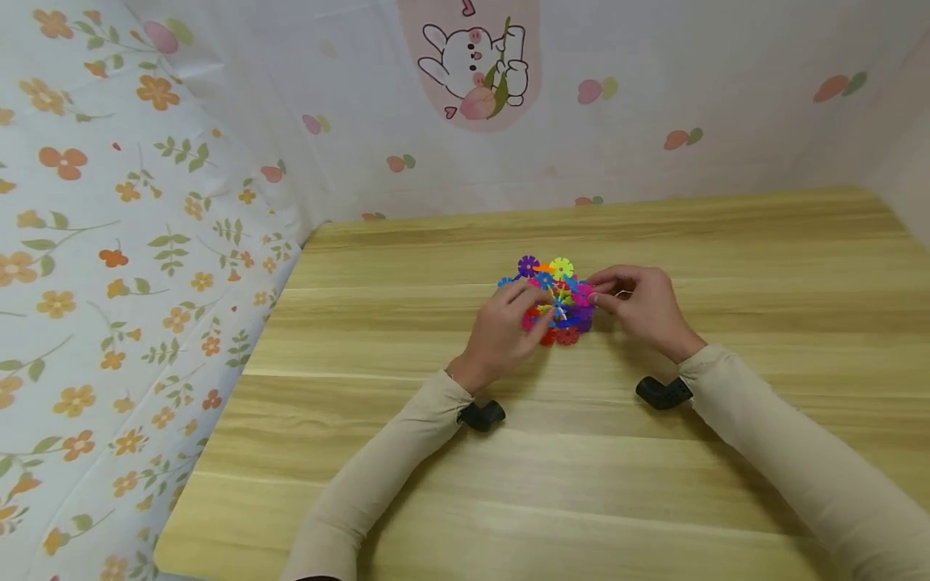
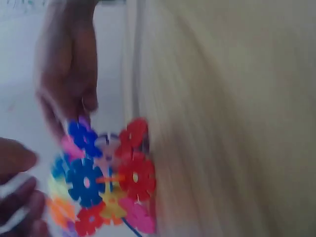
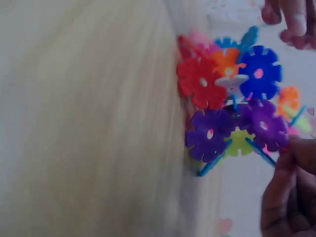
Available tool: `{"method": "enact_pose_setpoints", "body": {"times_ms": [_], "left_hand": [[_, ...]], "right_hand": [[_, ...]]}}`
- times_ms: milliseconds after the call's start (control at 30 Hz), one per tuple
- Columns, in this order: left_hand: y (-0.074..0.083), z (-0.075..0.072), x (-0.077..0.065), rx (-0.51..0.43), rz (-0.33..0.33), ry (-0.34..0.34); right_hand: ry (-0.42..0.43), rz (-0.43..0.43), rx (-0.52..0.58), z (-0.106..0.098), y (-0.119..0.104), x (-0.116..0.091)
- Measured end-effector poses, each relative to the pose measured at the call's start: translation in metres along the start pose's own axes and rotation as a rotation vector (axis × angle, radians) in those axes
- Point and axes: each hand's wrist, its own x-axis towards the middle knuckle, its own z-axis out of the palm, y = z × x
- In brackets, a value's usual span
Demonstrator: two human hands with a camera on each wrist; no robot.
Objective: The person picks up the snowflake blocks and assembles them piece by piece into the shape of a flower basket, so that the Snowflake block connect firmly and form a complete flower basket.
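Observation:
A cluster of interlocking plastic snowflake discs in red, purple, blue, pink, yellow and orange stands on the wooden table. My right hand pinches its right side between thumb and fingers, by a pink disc. From the right wrist view, the right fingertips meet the edge of a purple disc. My left hand is at the cluster's left, partly covering it in the head view. Both wrist views show a gap between the left fingers and the discs, with nothing held. Red discs form the cluster's lower side.
The wooden table reaches back to a white cloth printed with a rabbit and fruit. A flowered cloth hangs along the left. Black curved pieces are attached at both sleeve cuffs.

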Motion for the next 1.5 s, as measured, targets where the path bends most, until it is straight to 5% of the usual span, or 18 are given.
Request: {"method": "enact_pose_setpoints", "body": {"times_ms": [100,200,533,733,967,1267,1500], "left_hand": [[0.010,0.005,0.004,0.075,-0.015,-0.139],[0.015,0.010,0.007,0.161,-0.014,-0.207],[0.028,0.018,0.012,0.274,0.050,-0.206],[0.033,0.020,0.012,0.333,0.081,-0.231],[0.035,0.021,0.013,0.360,0.026,-0.287],[0.033,0.022,0.013,0.369,-0.009,-0.317],[0.031,0.024,0.014,0.376,-0.030,-0.264]], "right_hand": [[-0.077,-0.029,-0.126,-0.006,-0.006,0.006],[-0.173,-0.048,-0.235,-0.009,-0.014,0.015],[-0.343,-0.108,-0.406,-0.007,-0.032,0.036],[-0.304,-0.044,-0.310,-0.018,-0.034,0.030],[-0.204,0.134,-0.047,-0.028,-0.017,0.017],[-0.171,0.148,0.042,-0.028,0.003,0.003],[-0.171,0.138,0.036,-0.028,0.002,-0.003]]}}
